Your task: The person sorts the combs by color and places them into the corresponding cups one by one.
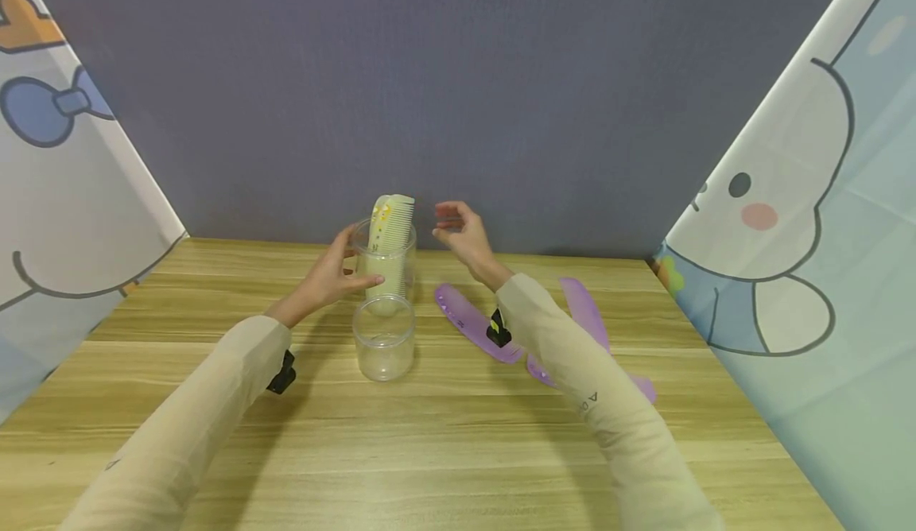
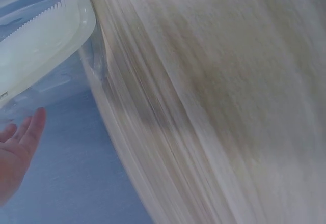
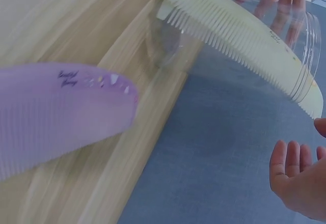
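Pale yellow combs [image 1: 390, 229] stand leaning in a clear plastic jar [image 1: 408, 270], their tops rising above its rim. My left hand [image 1: 331, 275] grips this jar from the left, thumb at the front and fingers behind. In the right wrist view, the left fingers [image 3: 292, 5] lie along the jar wall. To the right of the jar, apart from the combs, my right hand [image 1: 467, 238] hovers with loosely bent fingers and nothing in it. A second clear jar [image 1: 385, 348] stands directly in front of the first, with nothing visible inside.
Purple combs lie on the wooden table [image 1: 343, 451]: one purple comb [image 1: 468, 326] left of my right forearm, another purple comb [image 1: 585, 308] beyond it, others partly hidden by the sleeve. A grey wall [image 1: 458, 102] rises behind; cartoon-printed panels [image 1: 773, 292] flank the table.
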Demonstrator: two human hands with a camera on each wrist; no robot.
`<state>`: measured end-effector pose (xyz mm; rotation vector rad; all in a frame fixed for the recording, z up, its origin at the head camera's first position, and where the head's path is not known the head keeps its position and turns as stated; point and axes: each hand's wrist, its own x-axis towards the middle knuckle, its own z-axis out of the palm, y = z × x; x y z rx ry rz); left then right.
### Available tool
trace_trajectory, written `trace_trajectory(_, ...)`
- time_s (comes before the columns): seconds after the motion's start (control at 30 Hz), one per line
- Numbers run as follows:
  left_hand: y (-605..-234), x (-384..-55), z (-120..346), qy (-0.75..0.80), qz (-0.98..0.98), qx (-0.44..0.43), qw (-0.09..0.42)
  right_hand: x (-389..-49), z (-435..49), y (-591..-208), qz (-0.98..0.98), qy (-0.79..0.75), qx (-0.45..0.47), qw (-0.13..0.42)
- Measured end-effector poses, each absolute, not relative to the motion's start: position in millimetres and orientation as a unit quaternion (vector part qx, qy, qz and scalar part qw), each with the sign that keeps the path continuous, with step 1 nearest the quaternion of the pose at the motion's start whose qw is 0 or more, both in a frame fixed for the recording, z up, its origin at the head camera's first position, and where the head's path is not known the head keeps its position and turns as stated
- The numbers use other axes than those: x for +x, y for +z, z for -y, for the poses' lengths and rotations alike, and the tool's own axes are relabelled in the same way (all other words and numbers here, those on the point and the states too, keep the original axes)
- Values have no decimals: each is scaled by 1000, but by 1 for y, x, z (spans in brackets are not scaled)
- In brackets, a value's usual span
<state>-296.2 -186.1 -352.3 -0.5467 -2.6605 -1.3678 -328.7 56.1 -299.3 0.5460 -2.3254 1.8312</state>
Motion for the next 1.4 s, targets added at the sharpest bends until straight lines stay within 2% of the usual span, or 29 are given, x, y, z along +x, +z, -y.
trace_trajectory(0.43, -353, -277, 206, -443, 878, -174, 55, -323, -84, -310, 798, 573, 183, 41)
trace_trajectory(0.87, -359, -257, 216, -428, 880, -201, 49, -317, -100, -335, 829, 532, 172, -21)
trace_trajectory(1.17, -368, -247, 216, -446, 858, -252, 38, -311, -105, -360, 871, 457, 167, -71)
trace_trajectory(1.4, -376, -242, 212, -460, 841, -284, 16, -308, -106, -376, 882, 437, 157, -82)
